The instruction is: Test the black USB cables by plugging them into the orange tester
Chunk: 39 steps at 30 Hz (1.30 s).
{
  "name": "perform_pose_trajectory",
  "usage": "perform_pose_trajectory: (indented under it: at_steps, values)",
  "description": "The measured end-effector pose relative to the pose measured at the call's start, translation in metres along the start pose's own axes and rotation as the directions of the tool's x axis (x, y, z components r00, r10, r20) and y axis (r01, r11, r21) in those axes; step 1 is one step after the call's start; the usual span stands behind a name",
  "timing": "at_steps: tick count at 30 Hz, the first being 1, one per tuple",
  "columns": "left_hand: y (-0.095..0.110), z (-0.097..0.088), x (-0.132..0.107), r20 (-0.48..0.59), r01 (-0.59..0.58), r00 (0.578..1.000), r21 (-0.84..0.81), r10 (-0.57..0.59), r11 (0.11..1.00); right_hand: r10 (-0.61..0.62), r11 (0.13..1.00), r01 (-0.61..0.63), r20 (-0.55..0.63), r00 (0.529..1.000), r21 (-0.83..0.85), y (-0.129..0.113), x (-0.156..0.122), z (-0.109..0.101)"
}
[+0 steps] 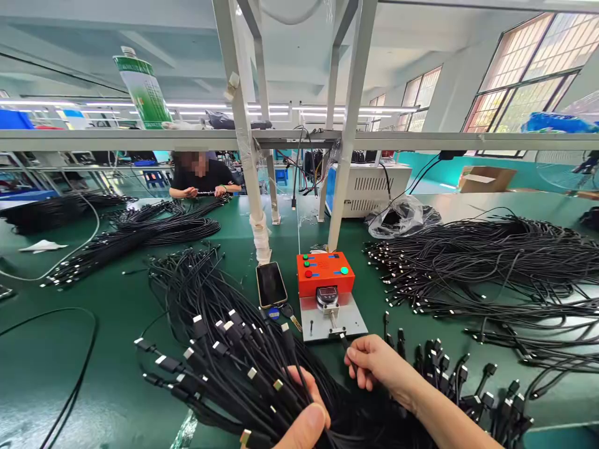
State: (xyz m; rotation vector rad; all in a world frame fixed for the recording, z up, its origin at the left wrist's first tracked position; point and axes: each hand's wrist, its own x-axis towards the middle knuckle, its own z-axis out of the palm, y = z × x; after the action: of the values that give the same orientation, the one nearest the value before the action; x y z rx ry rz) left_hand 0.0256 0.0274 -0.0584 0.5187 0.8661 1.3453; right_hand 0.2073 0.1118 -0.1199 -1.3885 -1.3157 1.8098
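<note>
Near the front edge of the green bench (42,355), a cable bundle (234,355) with fanned-out connectors is gripped by the left hand (306,408), its thumb and fingers closed on the strands. A single cable (345,343) is pinched between the right hand's (374,362) thumb and curled fingers, its plug held at the near edge of the metal plate (354,321) below the orange box (309,287); whether it is seated cannot be told. Toward the bench's right edge, another cable pile (491,262) is spread.

Left hand (306,425) partly below frame
</note>
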Motion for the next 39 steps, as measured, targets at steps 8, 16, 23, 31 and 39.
perform_pose_trajectory:
  at_steps: [8,16,23,31,39]
  values:
    - [-0.001,-0.005,0.000,-0.039,0.053,0.998,-0.016,-0.053,0.998,0.039,0.994,-0.043,0.043,0.998,0.100,-0.004,0.007,0.007]
    - [-0.012,-0.008,0.009,-0.062,0.011,0.998,-0.001,-0.011,1.000,0.041,0.979,-0.042,0.013,0.999,0.199,-0.001,0.015,0.012]
    - [-0.010,-0.010,0.007,-0.040,0.027,0.999,0.000,-0.027,1.000,0.071,0.975,-0.074,0.022,0.997,0.210,-0.001,0.015,0.011]
    - [-0.003,-0.004,0.006,-0.008,0.041,0.999,-0.021,-0.041,0.999,0.094,0.972,-0.096,0.023,0.995,0.212,-0.004,0.013,0.012]
    - [0.005,0.006,-0.001,-0.006,0.002,1.000,0.014,-0.002,1.000,0.100,0.974,-0.102,0.022,0.995,0.202,-0.006,0.014,0.015]
